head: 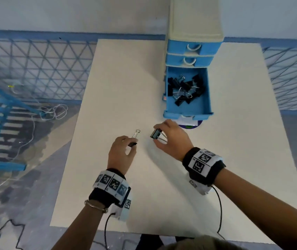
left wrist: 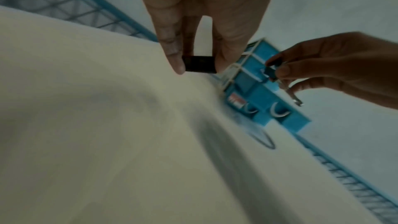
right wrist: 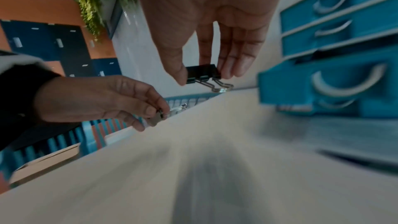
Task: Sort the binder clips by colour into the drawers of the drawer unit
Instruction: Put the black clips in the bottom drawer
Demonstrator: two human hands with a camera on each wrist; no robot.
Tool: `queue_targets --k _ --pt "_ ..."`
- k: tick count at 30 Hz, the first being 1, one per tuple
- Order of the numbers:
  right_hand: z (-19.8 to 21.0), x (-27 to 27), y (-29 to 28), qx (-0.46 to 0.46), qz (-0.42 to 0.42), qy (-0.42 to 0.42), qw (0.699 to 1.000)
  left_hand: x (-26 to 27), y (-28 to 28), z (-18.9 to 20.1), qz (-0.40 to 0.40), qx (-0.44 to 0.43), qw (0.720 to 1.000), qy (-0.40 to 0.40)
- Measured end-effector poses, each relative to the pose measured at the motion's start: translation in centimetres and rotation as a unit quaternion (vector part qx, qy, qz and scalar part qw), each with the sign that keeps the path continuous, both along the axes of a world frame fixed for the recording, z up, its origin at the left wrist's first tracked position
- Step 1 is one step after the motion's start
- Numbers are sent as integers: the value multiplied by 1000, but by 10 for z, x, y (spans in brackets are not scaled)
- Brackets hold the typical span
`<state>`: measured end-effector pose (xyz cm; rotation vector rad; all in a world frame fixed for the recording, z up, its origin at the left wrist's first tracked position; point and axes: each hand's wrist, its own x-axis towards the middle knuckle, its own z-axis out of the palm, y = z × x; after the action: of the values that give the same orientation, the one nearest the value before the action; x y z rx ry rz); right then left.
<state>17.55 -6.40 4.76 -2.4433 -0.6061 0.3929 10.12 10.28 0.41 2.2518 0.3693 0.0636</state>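
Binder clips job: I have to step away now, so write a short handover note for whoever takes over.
Left hand: pinching a black binder clip, just above the table.
Right hand: pinching a second black clip, near the open drawer.
Drawer unit: stands at the table's far edge; the open drawer holds a pile of black clips; the two drawers above it are closed.
Done: many black clips are in the drawer.
Left: drop both held clips into the open drawer. No other loose clips show.
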Motion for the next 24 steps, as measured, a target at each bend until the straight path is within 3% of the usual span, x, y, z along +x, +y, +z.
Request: queue_targets --k 7,14,19,22,24 --pt "22 81 -60 -15 -123 -59 991 93 -79 46 -70 5 996 -63" --pt "0 120 -80 -74 -108 -1 991 147 -117 36 -95 65 993 -9" --pt "-4 124 -96 5 -129 -24 991 153 -118 23 -126 164 978 10" --pt "-2 113 -111 45 -155 -56 985 160 -113 23 -140 132 980 -58" --pt "2 104 -126 56 -165 -68 982 173 -111 24 -142 133 979 -52"
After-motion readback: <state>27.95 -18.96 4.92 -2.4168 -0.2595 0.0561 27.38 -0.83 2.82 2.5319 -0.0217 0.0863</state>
